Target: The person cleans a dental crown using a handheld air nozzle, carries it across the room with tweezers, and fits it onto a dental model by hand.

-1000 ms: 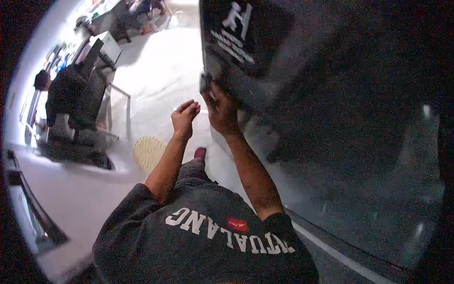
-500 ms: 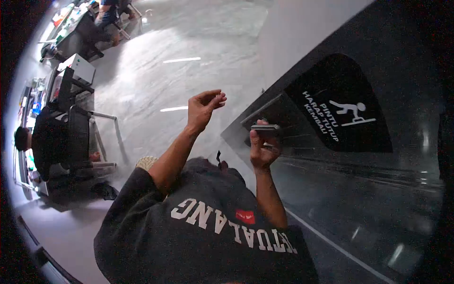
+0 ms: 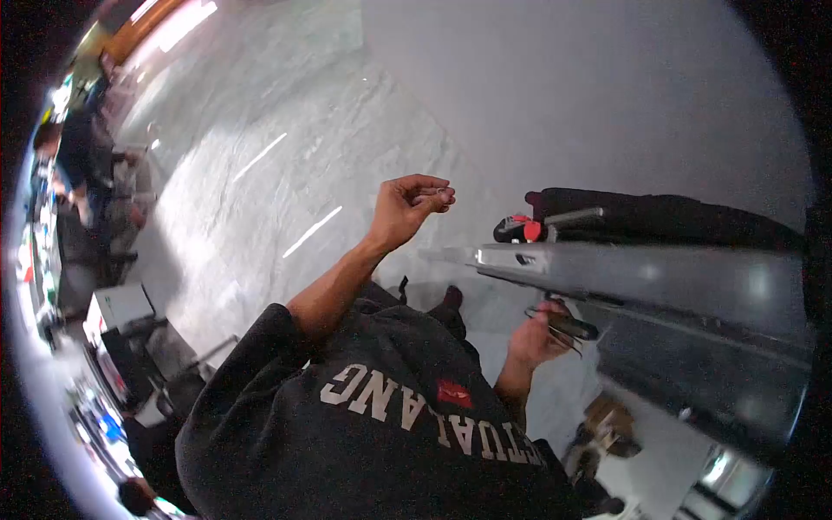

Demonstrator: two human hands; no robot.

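Observation:
My left hand (image 3: 409, 211) is held up over the floor, its fingers curled and the thumb pressed against them; anything between them is too small to make out. My right hand (image 3: 530, 342) is lower and to the right, its fingers around a dark handle-like bar (image 3: 572, 327) beside the near face of a grey door (image 3: 641, 276). The door shows nearly edge-on. On its far side are a metal lever (image 3: 576, 217) and a red and black object (image 3: 522, 229).
A long black item (image 3: 667, 215) lies along the door's far side. At the left are a white box (image 3: 123, 305), cluttered desks, chairs and people (image 3: 76, 160). Lower right, a brown carton (image 3: 608, 419) stands on the floor. A pale wall (image 3: 563, 95) rises beyond the door.
The door has swung from showing its broad face with a sign to nearly edge-on. My right hand has moved right and down with the bar. The view has turned, and the desks appear lower.

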